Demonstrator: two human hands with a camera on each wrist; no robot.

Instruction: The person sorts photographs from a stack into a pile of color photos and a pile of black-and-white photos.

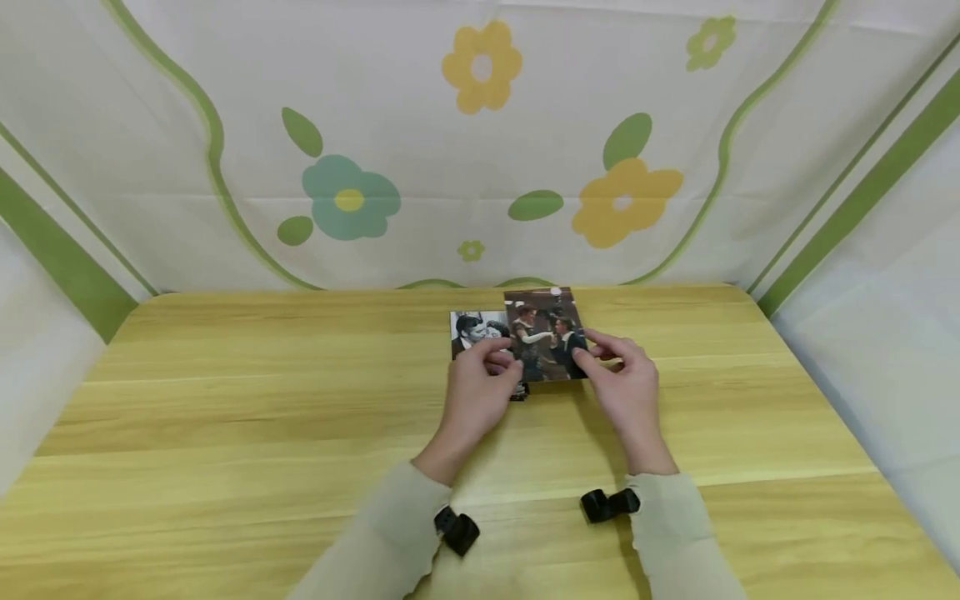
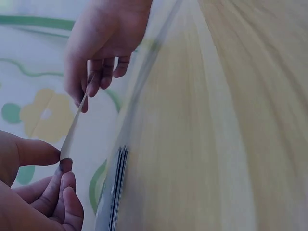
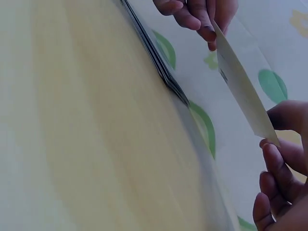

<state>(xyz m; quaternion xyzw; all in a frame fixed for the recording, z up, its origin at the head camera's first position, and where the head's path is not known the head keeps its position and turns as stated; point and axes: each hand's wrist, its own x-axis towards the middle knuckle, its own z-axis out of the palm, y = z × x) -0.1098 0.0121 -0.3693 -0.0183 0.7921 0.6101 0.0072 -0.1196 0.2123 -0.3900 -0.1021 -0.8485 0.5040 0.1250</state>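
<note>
Both hands hold one colour photo card (image 1: 546, 335) up above the table, picture side towards the head camera. My left hand (image 1: 483, 383) pinches its left edge between thumb and fingers. The right hand (image 1: 621, 373) pinches the opposite edge the same way. Below and to the left lies a black-and-white photo card (image 1: 480, 327), partly covered by the left hand and the held card. In the right wrist view it tops a thin stack of cards (image 3: 156, 57) lying on the table, while the pale back of the held card (image 3: 243, 91) shows.
The wood-grain table (image 1: 262, 433) runs back to a white cloth (image 1: 420, 108) printed with flowers and leaves, which also hangs along both sides. A black wrist camera (image 1: 457, 531) is strapped at the left sleeve, another black camera (image 1: 609, 505) at the right.
</note>
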